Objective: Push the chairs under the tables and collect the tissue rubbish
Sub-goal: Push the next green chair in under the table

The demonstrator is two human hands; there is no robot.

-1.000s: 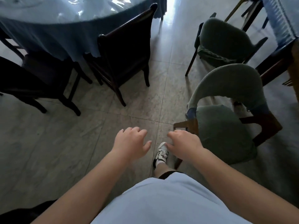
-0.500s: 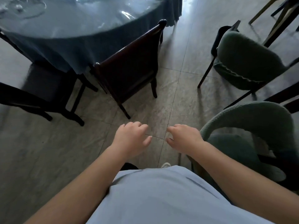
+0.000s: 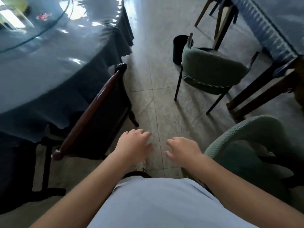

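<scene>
My left hand [image 3: 134, 146] and my right hand [image 3: 182, 151] hang side by side over the tiled floor, fingers loosely curled, holding nothing. A dark wooden chair [image 3: 97, 112] stands just left of my left hand, its back rail toward me, its seat partly under the round table [image 3: 41, 63] with a blue cloth. A green padded chair [image 3: 250, 145] sits close to my right arm. A second green chair [image 3: 212, 69] stands further ahead on the right, next to another table [image 3: 271, 33]. No tissue shows on the floor.
A black bin [image 3: 180, 46] stands on the floor behind the far green chair. Another dark chair [image 3: 23, 170] sits at lower left by the round table. A tiled aisle [image 3: 153, 66] runs ahead between the two tables. Small items lie on the round table's glass top.
The view has advanced down the aisle and tilted up. The dark chair now sits beside my left hand, the near green chair has slid to my right. Both hands stay empty.
</scene>
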